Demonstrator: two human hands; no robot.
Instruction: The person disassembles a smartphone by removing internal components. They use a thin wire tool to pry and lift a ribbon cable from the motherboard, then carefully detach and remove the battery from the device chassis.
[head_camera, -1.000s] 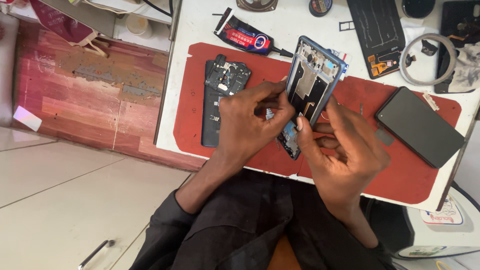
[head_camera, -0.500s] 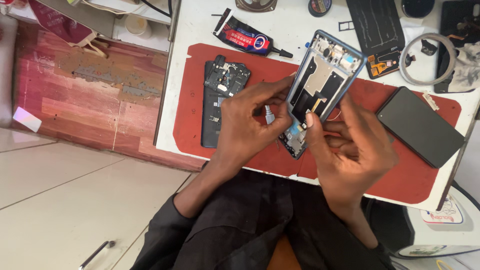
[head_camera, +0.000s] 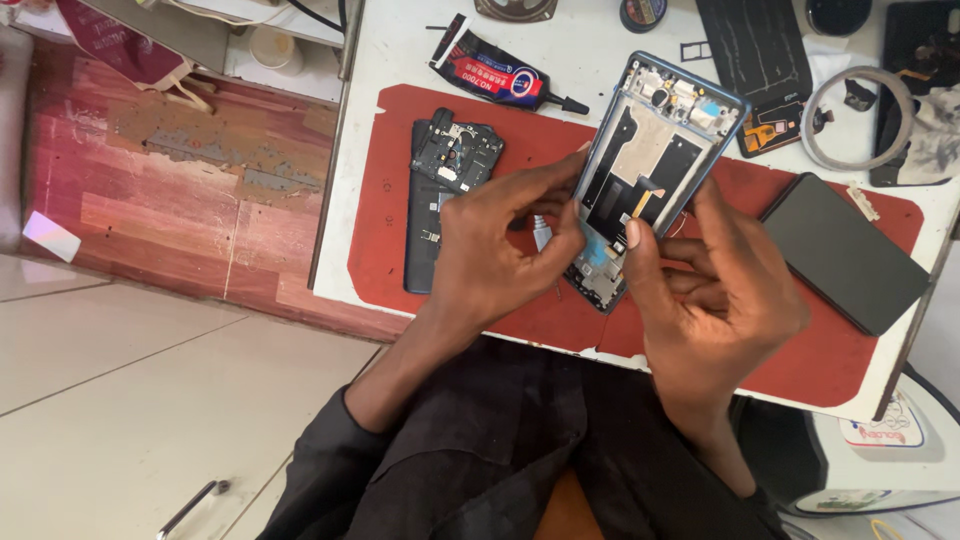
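A blue-edged phone frame, its open inner side facing me, is held tilted above a red work mat. My left hand grips the frame's lower left edge, with a small metal tool under its fingers. My right hand holds the lower right edge, thumb pressing on the inside near a small orange flex cable. A black phone back with its camera module lies on the mat left of my left hand.
A dark phone screen lies at the mat's right. A black and red glue tube, a tape ring and another black panel sit on the white table behind. The table's left edge drops to the floor.
The frame has been turned and raised, its top now pointing further away and right. Both hands shifted along its lower edge.
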